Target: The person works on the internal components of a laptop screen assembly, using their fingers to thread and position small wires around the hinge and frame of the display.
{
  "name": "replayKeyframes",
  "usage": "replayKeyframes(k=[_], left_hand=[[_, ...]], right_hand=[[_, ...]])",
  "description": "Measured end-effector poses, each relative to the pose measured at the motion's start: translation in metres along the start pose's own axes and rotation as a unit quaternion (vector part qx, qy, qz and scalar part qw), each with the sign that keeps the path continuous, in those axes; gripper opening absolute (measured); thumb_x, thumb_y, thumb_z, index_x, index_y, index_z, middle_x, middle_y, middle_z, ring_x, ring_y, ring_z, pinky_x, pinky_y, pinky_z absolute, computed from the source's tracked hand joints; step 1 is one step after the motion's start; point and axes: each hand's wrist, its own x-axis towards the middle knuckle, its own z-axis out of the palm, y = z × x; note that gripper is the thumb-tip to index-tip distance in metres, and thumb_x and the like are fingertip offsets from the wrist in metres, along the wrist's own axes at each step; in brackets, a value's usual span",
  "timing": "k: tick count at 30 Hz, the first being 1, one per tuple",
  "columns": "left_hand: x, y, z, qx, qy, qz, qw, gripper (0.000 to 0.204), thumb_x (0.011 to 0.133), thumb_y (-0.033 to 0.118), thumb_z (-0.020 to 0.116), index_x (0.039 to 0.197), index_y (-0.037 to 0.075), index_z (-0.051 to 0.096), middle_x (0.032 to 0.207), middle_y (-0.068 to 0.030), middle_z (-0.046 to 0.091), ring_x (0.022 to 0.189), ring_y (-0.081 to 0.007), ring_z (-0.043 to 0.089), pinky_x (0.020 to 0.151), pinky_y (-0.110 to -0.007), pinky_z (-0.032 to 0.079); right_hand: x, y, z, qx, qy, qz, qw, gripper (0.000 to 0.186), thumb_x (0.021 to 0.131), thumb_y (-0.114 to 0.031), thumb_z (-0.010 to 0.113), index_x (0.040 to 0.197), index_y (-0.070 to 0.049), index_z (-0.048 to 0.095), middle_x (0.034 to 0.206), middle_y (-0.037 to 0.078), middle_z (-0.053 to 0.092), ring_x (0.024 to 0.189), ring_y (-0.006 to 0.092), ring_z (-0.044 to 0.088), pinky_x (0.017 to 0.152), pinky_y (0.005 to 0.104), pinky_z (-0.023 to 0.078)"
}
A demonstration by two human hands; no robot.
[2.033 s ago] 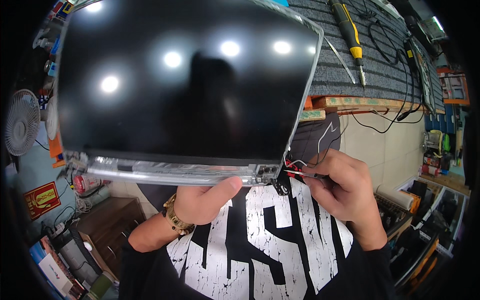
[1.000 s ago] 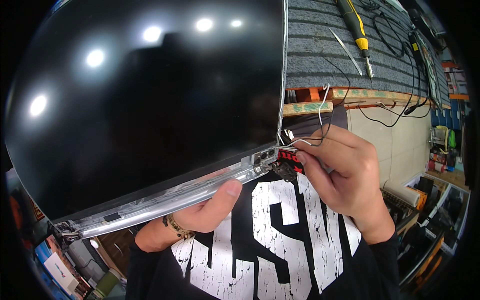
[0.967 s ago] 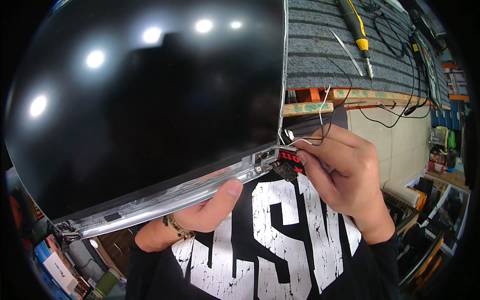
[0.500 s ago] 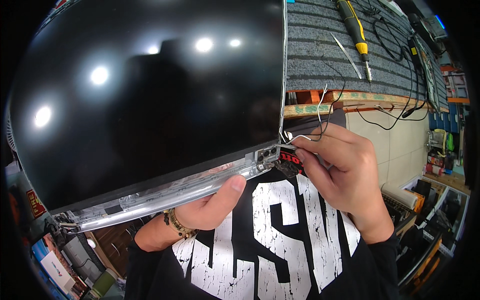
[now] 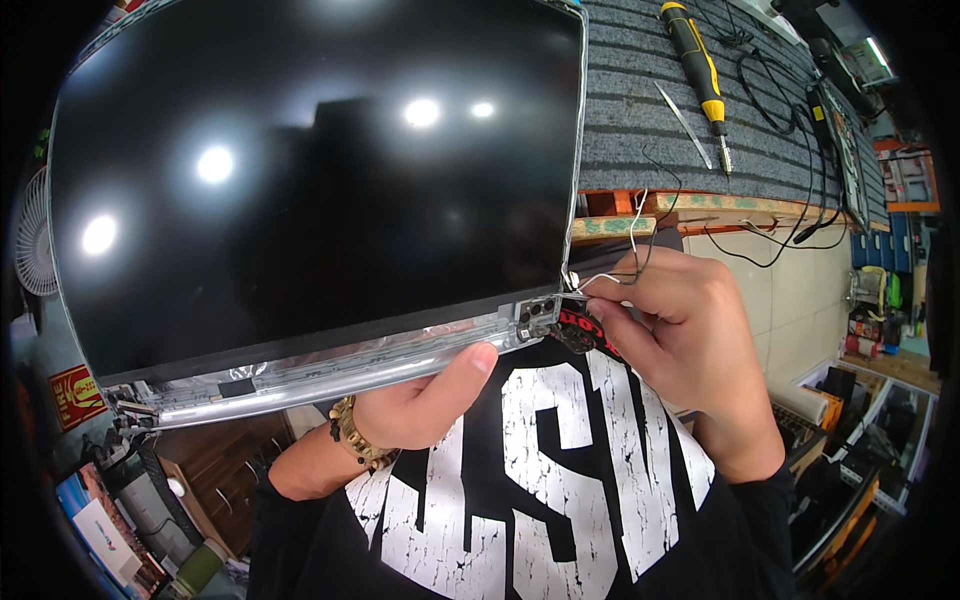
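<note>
Laptop screen [image 5: 320, 220] above left hand [image 5: 425, 400]
That hand clasps the screen's lower edge; right hand [image 5: 685, 325] pinches tweezers [image 5: 577, 295] at the screen's lower-right corner.

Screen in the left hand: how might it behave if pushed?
The screen is probably fragile under pressure, since its broad, glossy face is uncovered. It may also tip or swing: the left hand holds it by the lower edge, right of the middle.

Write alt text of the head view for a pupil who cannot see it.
The left hand holds a dark screen panel by its lower edge; the right hand pinches something thin near its corner, beside loose wires.
</note>
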Motion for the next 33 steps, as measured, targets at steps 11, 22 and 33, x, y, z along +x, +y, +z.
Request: replayKeyframes(k=[11,22,33], left_hand=[[0.011,-0.011,0.001,-0.007,-0.001,0.008,1.0,0.018,0.107,0.01,0.067,0.09,0.004,0.068,0.074,0.0052,0.06,0.065,-0.004,0.05,0.057,-0.026,0.038],[0.01,-0.008,-0.001,-0.009,0.001,0.005,1.0,0.018,0.107,0.008,0.066,0.089,0.003,0.068,0.074,0.0053,0.06,0.065,-0.004,0.05,0.057,-0.026,0.038],[0.012,-0.011,-0.002,-0.027,0.009,0.013,1.0,0.013,0.106,0.006,0.067,0.093,0.003,0.069,0.076,0.0052,0.061,0.067,-0.0044,0.051,0.058,-0.026,0.039]], right_hand=[[0.006,0.019,0.001,0.015,-0.028,-0.009,0.999,0.013,0.08,0.006,0.078,0.092,0.003,0.079,0.081,0.012,0.075,0.07,0.0266,0.07,0.065,0.035,0.053],[0.01,0.022,0.009,0.076,0.009,-0.028,0.997,0.011,0.081,0.001,0.081,0.092,0.002,0.08,0.074,0.016,0.07,0.066,0.0332,0.067,0.059,0.0404,0.051],[0.009,0.034,0.014,0.185,-0.026,-0.009,0.982,0.007,0.086,0.007,0.076,0.091,0.003,0.077,0.079,0.01,0.073,0.066,0.0209,0.066,0.059,0.0325,0.05]])
